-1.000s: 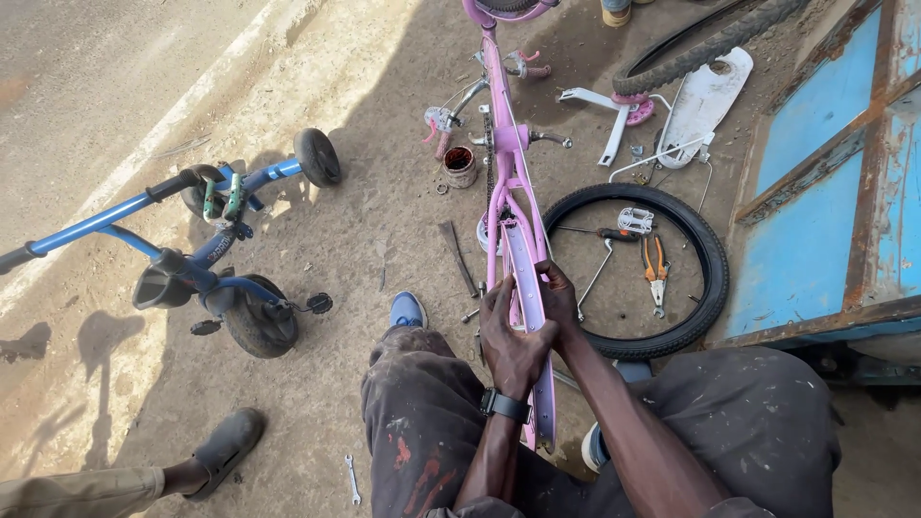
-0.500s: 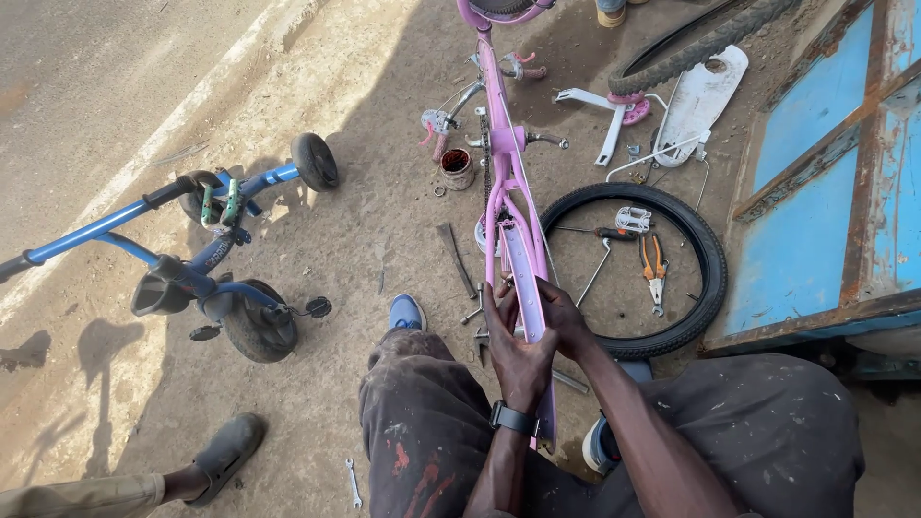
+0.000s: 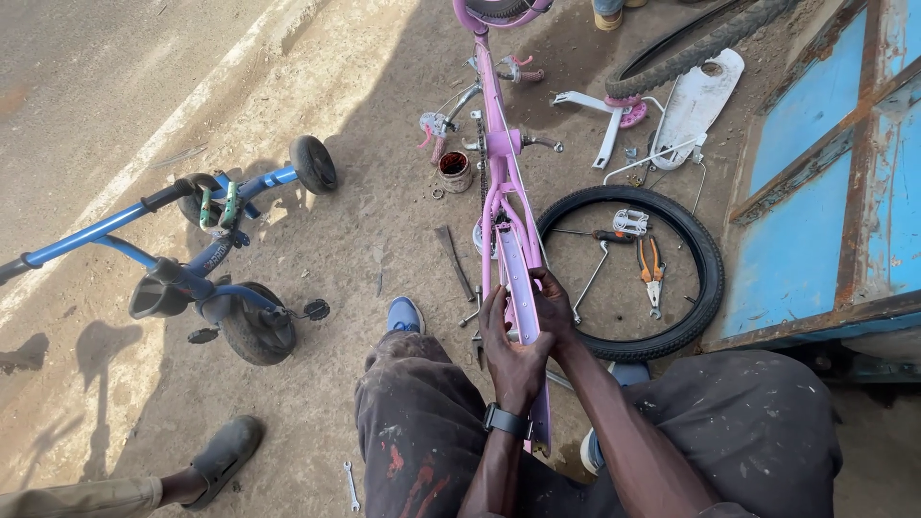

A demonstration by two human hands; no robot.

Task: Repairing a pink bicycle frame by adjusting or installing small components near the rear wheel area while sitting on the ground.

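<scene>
On dirt ground | both hands [image 3: 526, 331] grip pink bike frame [image 3: 503, 192] | blue panel [image 3: 825, 182] right

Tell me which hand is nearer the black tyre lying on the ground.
Right. The right hand grips the pink mudguard on the side facing the black tyre; the left hand is on the mudguard's far side.

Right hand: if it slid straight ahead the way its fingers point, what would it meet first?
Likely more of the pink bicycle frame it grips: the right hand points along the purple mudguard toward the crank; depth is uncertain.
</scene>
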